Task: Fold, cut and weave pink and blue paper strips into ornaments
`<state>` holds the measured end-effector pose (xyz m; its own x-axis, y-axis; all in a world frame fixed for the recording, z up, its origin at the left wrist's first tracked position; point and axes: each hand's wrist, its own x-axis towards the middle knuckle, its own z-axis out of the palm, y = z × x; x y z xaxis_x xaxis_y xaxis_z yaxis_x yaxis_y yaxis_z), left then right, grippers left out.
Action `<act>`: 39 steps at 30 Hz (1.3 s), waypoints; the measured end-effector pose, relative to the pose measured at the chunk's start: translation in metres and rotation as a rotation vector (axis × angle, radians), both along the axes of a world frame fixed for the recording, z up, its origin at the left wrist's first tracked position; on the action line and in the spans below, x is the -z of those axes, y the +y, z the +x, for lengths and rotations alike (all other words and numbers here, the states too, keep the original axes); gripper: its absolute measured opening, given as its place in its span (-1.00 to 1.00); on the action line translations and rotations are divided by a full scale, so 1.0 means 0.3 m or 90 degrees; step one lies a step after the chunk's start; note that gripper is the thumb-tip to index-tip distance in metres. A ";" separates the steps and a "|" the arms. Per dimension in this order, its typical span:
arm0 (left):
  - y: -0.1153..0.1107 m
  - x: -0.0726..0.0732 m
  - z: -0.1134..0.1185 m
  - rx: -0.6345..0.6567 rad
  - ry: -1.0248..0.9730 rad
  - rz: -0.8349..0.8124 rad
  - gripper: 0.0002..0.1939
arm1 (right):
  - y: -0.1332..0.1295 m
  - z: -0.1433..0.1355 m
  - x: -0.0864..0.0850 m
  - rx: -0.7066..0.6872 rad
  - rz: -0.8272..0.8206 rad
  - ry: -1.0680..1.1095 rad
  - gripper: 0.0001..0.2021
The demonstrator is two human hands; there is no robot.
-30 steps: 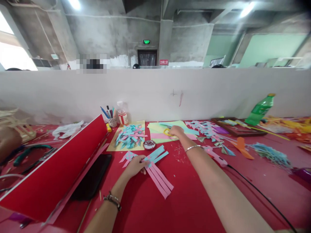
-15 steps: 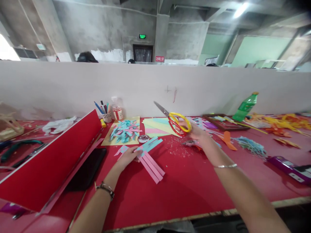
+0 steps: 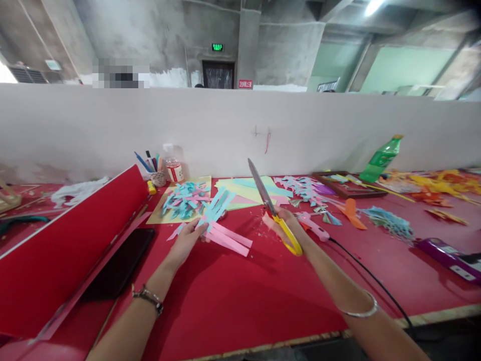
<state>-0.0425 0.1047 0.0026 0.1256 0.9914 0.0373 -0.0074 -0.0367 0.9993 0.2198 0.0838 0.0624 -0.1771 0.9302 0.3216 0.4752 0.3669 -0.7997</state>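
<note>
My left hand (image 3: 190,240) pinches a bundle of pink and light-blue paper strips (image 3: 229,237), which fan out to the right and upward. To its right, my right hand (image 3: 287,220) holds scissors (image 3: 265,193) with yellow handles, the blades pointing up and slightly left, apart from the strips. A pile of cut blue and pink pieces (image 3: 186,200) lies on a yellow sheet (image 3: 155,215) behind my left hand. Pale coloured paper sheets (image 3: 244,193) lie farther back. A pink glue gun (image 3: 315,228) with a black cord rests beside my right hand.
On the left, a red board (image 3: 75,240) leans over a black phone (image 3: 122,265). Farther back stand a pen cup (image 3: 158,178) and a clear bottle (image 3: 174,168). A green bottle (image 3: 381,160), a wooden tray (image 3: 370,193) and a purple power strip (image 3: 447,258) are on the right.
My right hand has moved lower and closer, and the scissors have turned to point more upright. The paper strips have swung flatter. The pink glue gun shows more plainly.
</note>
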 end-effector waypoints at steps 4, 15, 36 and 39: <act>0.002 0.000 0.006 -0.023 0.015 -0.009 -0.69 | -0.031 0.009 0.062 -0.021 0.039 -0.094 -0.78; -0.032 -0.011 0.045 -0.077 0.173 0.176 -0.77 | -0.035 0.030 0.078 0.054 0.027 -0.489 -0.66; -0.077 -0.039 0.067 -0.161 0.262 0.260 -0.79 | -0.046 0.019 0.094 0.040 0.046 -0.545 -0.62; -0.082 -0.048 0.070 -0.156 0.267 0.263 -0.80 | -0.047 0.021 0.090 0.037 0.047 -0.539 -0.61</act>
<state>-0.0214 0.0799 0.0169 -0.0164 0.9076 0.4195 0.4390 -0.3704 0.8186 0.2260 0.0695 0.0354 -0.3379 0.9271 0.1621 0.9218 0.3607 -0.1418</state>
